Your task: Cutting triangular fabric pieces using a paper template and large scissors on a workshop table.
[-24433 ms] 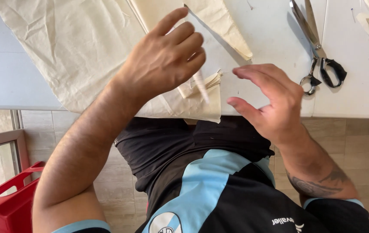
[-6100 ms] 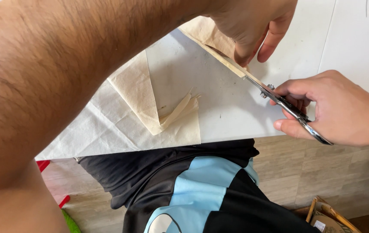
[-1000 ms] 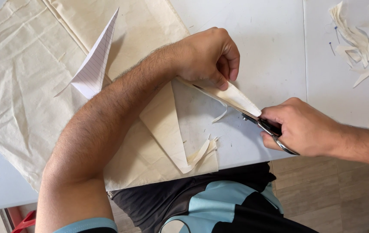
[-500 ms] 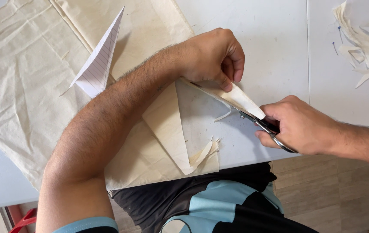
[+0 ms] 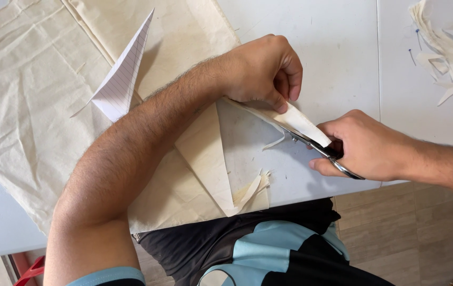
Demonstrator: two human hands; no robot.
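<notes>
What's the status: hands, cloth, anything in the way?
Left hand pinches the cream cloth strip. Right hand grips the scissors, blades in the strip. Folded lined paper lies clear, to the left.

**One head-worn view, looking steeply down**

A single camera sits on the person's head and faces almost straight down over the near edge of a white table [image 5: 343, 47]. It is close: both forearms fill much of the frame, the left hand [image 5: 261, 69] and right hand [image 5: 367, 145] near the middle. The person's own lap and the wooden floor [image 5: 422, 233] show along the bottom. No second view shares the scene.
</notes>
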